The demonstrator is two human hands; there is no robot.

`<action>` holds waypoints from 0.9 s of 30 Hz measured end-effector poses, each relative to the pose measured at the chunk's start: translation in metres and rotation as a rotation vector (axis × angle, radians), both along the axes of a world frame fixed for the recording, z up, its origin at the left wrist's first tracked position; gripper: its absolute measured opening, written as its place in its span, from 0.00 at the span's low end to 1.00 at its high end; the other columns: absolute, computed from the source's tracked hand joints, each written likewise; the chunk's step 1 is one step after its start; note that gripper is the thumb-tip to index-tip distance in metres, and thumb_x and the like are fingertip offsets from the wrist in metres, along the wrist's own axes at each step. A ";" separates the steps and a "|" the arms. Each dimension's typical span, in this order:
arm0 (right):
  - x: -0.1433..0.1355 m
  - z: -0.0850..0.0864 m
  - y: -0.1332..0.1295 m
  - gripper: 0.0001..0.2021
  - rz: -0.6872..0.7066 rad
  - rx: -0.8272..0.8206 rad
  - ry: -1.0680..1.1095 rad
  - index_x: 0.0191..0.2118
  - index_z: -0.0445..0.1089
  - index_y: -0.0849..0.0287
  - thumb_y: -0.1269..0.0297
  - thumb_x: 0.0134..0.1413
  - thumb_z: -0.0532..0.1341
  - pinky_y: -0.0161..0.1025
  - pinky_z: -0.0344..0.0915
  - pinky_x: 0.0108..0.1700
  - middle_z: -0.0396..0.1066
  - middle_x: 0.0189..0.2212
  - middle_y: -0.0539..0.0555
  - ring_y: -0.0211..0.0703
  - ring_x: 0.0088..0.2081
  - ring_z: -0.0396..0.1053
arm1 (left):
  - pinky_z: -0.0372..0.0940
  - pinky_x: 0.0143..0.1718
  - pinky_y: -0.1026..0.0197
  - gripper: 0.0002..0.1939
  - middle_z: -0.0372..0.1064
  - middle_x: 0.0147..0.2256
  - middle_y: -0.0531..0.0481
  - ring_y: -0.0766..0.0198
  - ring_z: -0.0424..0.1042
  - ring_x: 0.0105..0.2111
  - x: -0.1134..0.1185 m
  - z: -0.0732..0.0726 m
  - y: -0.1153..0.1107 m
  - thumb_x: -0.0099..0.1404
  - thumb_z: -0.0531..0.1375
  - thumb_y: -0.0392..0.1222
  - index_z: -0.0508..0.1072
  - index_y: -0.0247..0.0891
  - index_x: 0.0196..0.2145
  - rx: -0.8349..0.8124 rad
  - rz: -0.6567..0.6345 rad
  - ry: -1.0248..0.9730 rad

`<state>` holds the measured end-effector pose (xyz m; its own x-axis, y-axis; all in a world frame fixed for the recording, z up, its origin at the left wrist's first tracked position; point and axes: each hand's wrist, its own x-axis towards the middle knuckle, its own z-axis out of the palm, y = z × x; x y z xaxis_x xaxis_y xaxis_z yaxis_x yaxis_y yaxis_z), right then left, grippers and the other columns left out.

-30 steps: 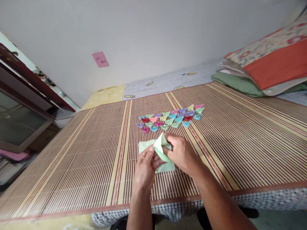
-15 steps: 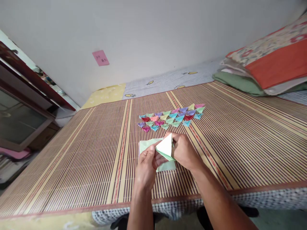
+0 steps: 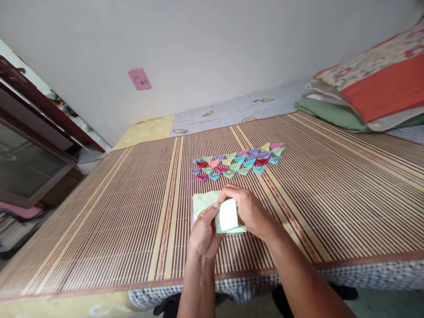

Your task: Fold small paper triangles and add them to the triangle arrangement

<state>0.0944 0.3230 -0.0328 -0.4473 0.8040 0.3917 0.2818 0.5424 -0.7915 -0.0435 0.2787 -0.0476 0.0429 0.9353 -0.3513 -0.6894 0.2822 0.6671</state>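
Observation:
Between my two hands is a folded piece of pale green paper (image 3: pixel 228 215), which looks roughly square with its bright face towards me. My left hand (image 3: pixel 204 229) pinches its left edge, thumb on top. My right hand (image 3: pixel 245 205) grips the upper right side, fingers curled round the edge. Beneath them lies a stack of light green sheets (image 3: pixel 202 202), partly hidden by the hands. Beyond the stack, several small folded paper boats (image 3: pixel 235 166) in many colours stand in rows on the striped mat (image 3: pixel 142 212).
Folded bedding (image 3: pixel 380 88) is piled at the back right. A pink note (image 3: pixel 139 79) is stuck on the wall behind. At the left is a glass-fronted cabinet (image 3: pixel 23 163). The mat's near edge runs in front of my forearms.
The folded paper has gone from a triangular outline to a squarish one. Both hands have shifted slightly around it and still hold it.

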 end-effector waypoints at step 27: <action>-0.007 0.010 -0.004 0.04 -0.212 -0.155 0.279 0.35 0.72 0.58 0.65 0.58 0.67 0.36 0.67 0.33 0.75 0.29 0.50 0.40 0.30 0.71 | 0.75 0.40 0.57 0.21 0.83 0.38 0.43 0.54 0.82 0.38 0.002 0.006 -0.003 0.51 0.77 0.42 0.79 0.38 0.43 0.233 0.377 0.194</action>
